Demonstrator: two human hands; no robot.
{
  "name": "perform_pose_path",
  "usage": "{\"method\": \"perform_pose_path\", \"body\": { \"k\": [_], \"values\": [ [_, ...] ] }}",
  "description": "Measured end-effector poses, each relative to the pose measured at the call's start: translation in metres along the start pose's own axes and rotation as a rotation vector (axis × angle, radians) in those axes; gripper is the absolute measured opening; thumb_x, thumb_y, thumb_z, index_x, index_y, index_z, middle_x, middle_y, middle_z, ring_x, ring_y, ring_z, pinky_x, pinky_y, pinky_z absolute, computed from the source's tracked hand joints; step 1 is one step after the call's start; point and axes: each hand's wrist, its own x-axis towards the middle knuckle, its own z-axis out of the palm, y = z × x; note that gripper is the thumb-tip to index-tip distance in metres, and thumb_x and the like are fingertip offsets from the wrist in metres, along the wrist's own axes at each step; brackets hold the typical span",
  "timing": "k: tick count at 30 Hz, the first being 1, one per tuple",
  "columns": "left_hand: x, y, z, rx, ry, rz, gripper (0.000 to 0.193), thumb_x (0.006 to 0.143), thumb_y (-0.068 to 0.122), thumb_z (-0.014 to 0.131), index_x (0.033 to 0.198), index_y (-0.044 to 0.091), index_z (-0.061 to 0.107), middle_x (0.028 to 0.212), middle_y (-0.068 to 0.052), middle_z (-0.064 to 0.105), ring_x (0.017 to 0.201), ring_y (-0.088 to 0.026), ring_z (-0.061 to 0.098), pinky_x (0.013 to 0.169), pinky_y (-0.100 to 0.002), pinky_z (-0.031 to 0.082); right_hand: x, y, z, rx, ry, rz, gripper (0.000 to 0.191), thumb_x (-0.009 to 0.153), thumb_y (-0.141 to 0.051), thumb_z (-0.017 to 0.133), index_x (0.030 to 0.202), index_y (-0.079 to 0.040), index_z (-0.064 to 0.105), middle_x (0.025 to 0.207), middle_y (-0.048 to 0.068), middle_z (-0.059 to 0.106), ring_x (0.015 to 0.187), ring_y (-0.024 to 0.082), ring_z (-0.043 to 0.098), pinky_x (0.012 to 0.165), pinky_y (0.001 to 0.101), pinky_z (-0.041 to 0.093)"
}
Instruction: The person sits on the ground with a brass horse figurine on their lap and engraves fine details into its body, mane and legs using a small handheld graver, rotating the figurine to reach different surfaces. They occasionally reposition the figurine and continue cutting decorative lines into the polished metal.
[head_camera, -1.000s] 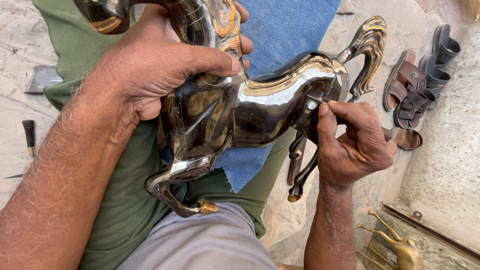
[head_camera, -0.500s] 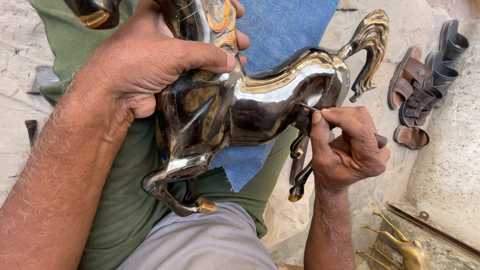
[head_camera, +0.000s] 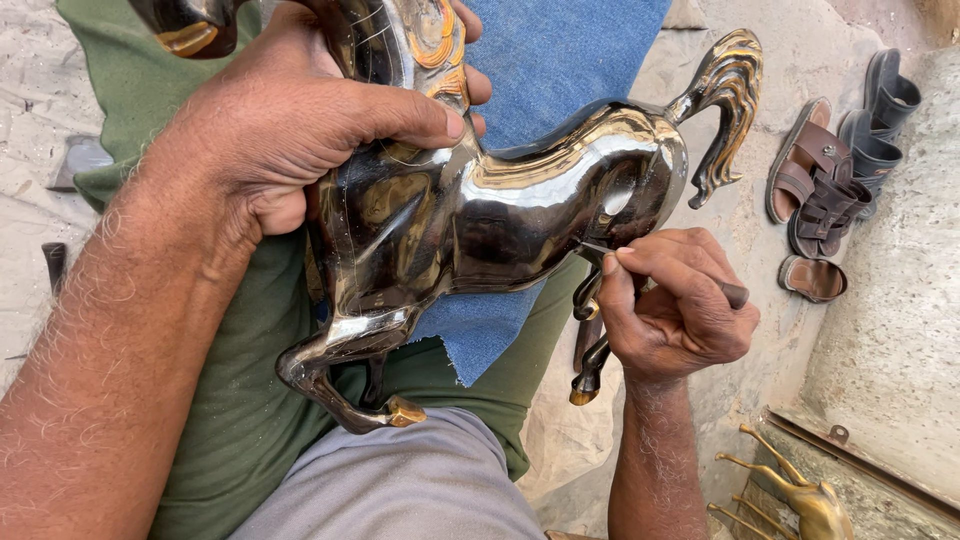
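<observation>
Polished metal horse statue (head_camera: 500, 210), centre frame on the lap, looks heavy and slick. Left hand (head_camera: 300, 130) clamps its neck; right hand (head_camera: 675, 310) pinches a thin engraving tool (head_camera: 735, 293) at the haunch.

Brown sandals (head_camera: 826, 185) lie right; a small brass figure (head_camera: 800, 495) below; blue cloth (head_camera: 560, 60).

Bright, even daylight, sharp focus throughout; strong mirror-like glare streaks across the polished metal horse (head_camera: 500, 210), soft shadows beneath it, slight wide-angle stretching toward the edges
</observation>
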Motion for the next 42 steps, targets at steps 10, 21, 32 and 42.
{"method": "perform_pose_path", "body": {
  "k": [10,21,32,42],
  "values": [
    [0.001,0.003,0.001,0.022,-0.017,0.001,0.05,0.076,-0.002,0.079,0.124,0.005,0.065,0.111,-0.012,0.077,0.103,-0.02,0.078,0.09,-0.035,0.068,-0.003,-0.003,0.006,0.129,0.2,0.335,0.012,0.108,0.011,0.073,0.117,0.005,0.069,0.093,0.012,0.075,0.082,0.011,0.074,0.075,0.0202,0.063],
    [0.001,0.005,0.001,0.04,0.002,0.019,0.049,0.076,-0.001,0.079,0.122,0.005,0.067,0.109,-0.01,0.078,0.099,-0.017,0.078,0.087,-0.032,0.067,0.009,0.001,0.022,-0.026,0.232,0.245,0.01,0.108,0.011,0.077,0.115,0.007,0.072,0.097,0.011,0.074,0.078,0.006,0.067,0.068,0.0165,0.054],
    [0.001,0.004,-0.001,0.08,0.0,0.035,0.049,0.076,-0.001,0.08,0.122,0.006,0.066,0.111,-0.01,0.078,0.103,-0.017,0.078,0.091,-0.032,0.066,0.01,0.001,0.024,-0.05,0.218,0.226,0.01,0.108,0.012,0.077,0.114,0.006,0.072,0.099,0.011,0.074,0.081,0.006,0.066,0.068,0.016,0.053],
    [0.002,0.004,0.0,0.009,0.006,-0.004,0.052,0.073,-0.001,0.078,0.121,0.008,0.064,0.11,-0.01,0.077,0.104,-0.018,0.078,0.089,-0.033,0.068,0.012,0.003,0.016,0.011,0.123,0.187,0.012,0.108,0.012,0.081,0.113,0.005,0.073,0.09,0.009,0.071,0.078,0.007,0.064,0.068,0.0162,0.05]
  ]
}}
